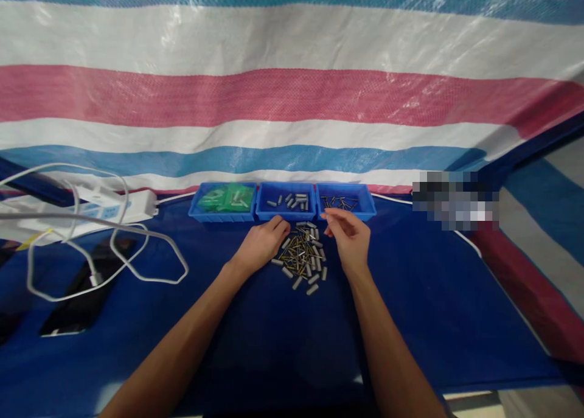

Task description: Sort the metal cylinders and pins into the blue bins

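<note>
A heap of small metal parts (303, 257), grey sleeves mixed with thin brass pins, lies on the blue table cover (433, 308). My left hand (262, 244) rests at the heap's left edge, fingers curled in a pinch on something I cannot make out. My right hand (349, 235) hovers at the heap's right side, fingertips pressed together near the right tray. Three blue trays stand behind the heap: the left tray (196, 210) holds green pieces, the middle tray (286, 213) holds grey sleeves, the right tray (367, 206) holds thin pins.
A white power strip (123, 206) with looping white cables (150, 247) lies at the left, beside a black phone (84, 290) plugged into a cable. A striped tarp (292, 95) hangs behind the trays. The table's front edge runs near the bottom right.
</note>
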Motion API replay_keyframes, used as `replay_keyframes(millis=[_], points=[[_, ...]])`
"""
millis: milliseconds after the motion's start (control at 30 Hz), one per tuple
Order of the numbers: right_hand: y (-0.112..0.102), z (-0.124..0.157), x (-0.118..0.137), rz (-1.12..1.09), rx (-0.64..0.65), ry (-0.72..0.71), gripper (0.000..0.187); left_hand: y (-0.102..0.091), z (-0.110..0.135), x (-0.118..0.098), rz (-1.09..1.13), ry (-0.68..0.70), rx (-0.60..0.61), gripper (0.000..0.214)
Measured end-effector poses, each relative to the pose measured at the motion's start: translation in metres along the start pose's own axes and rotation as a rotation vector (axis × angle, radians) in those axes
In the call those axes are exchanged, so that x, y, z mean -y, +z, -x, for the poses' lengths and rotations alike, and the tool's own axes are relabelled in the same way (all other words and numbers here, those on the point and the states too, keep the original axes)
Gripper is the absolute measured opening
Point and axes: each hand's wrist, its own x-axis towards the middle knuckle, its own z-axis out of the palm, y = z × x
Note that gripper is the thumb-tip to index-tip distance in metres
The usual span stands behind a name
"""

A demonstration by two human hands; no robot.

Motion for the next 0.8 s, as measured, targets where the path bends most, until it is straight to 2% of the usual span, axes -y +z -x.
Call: replay_keyframes(millis=[167, 300, 433, 600, 800], points=[[0.003, 0.002, -0.001, 0.015, 0.025, 0.032, 0.019, 0.003, 0.003, -0.001, 0.172, -0.058, -0.087, 0.016], [0.005, 0.004, -0.003, 0.024, 0.072, 0.037, 0.019, 0.003, 0.004, -0.004, 0.384, -0.028, -0.231, 0.014], [0.007, 0.007, -0.006, 0.05, 0.129, 0.051, 0.02, 0.003, 0.001, -0.012, 0.689, -0.152, -0.374, 0.013], [0.007, 0.008, -0.008, 0.081, 0.15, 0.068, 0.022, 0.003, -0.002, -0.015, 0.957, -0.264, -0.323, 0.02], [0.007, 0.008, -0.006, 0.086, 0.168, 0.067, 0.02, 0.005, -0.003, -0.011, 1.124, -0.336, -0.298, 0.026]])
